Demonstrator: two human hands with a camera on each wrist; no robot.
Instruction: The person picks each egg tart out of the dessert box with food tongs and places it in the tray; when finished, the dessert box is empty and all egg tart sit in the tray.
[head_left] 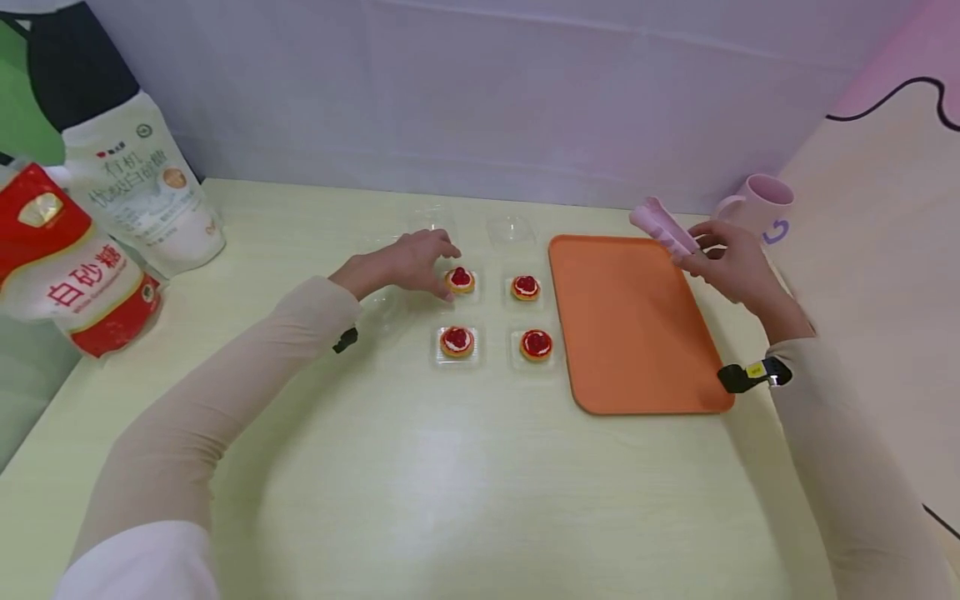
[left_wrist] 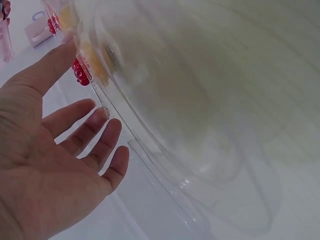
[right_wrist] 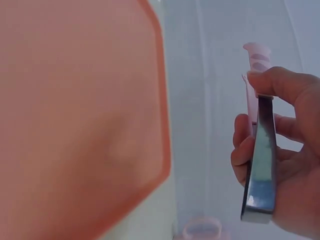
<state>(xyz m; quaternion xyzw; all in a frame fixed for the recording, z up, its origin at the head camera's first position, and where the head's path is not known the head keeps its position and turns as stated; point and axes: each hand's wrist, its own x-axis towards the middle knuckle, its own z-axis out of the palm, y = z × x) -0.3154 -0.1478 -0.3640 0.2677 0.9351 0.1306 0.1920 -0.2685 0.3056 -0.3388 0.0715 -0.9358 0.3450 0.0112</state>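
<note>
Right grip (head_left: 729, 265) pinches tongs (head_left: 666, 228) mid-length, likely for tip control. Left grip (head_left: 408, 262) spread beside back-left tart (head_left: 461, 282), apparently for clearance.

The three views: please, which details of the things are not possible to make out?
Head: left side of the red-and-white bag, cut off by the picture edge.
Head: bottom inside the pink mug, hidden by its wall.
Head: whether the left hand touches the nearest tart, too small to tell.
Left wrist: exact outline of the clear plastic in front, blurred.
Right wrist: middle of the tongs, partly covered by the right hand.
</note>
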